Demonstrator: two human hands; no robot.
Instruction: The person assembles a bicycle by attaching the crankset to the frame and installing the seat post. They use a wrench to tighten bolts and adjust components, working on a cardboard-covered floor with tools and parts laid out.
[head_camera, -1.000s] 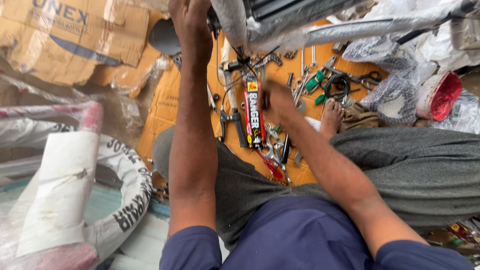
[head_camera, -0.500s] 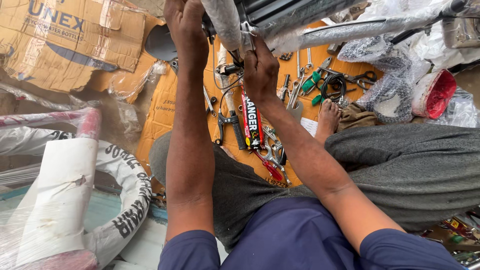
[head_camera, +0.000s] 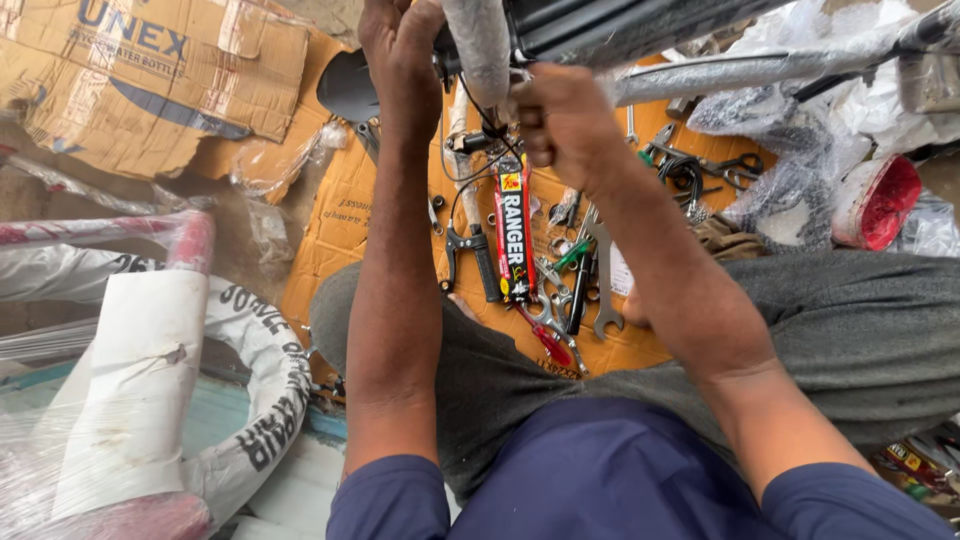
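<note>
Up at twelve o'clock, the left hand (head_camera: 400, 45) has its fingers clenched around a part of the bicycle frame (head_camera: 620, 25), just left of a grey wrapped tube (head_camera: 480, 45); what exactly they grip is hidden behind the hand. At one o'clock of it, the right hand (head_camera: 560, 120) has its fingers pinched shut on a thin black cable (head_camera: 470, 105) where it meets the tube, though the fingertips are turned away and the hold cannot be read more closely.

Judging from this, the bicycle is partly assembled: plastic wrap (head_camera: 790, 60) remains on a tube at two o'clock, the cable hangs loose in a loop, and the tools lie spread out, so fitting work looks unfinished.

Below the hands, on a flattened orange cardboard sheet (head_camera: 345, 215) on the ground, lie a long narrow red-and-black package (head_camera: 512, 245) with white lettering and a yellow tab at its top, a black brake lever (head_camera: 470, 255) just beside it at nine o'clock, an open-ended spanner (head_camera: 605, 280) at three o'clock, and a red-handled screwdriver (head_camera: 545, 340) near its lower end. A torn brown carton (head_camera: 150, 80) with blue print sits at ten o'clock. A white-walled tyre (head_camera: 270, 380) with black lettering curves at eight o'clock beside a white paper-wrapped part (head_camera: 130, 380). A red round cap (head_camera: 880, 200) in clear plastic lies at three o'clock.
</note>
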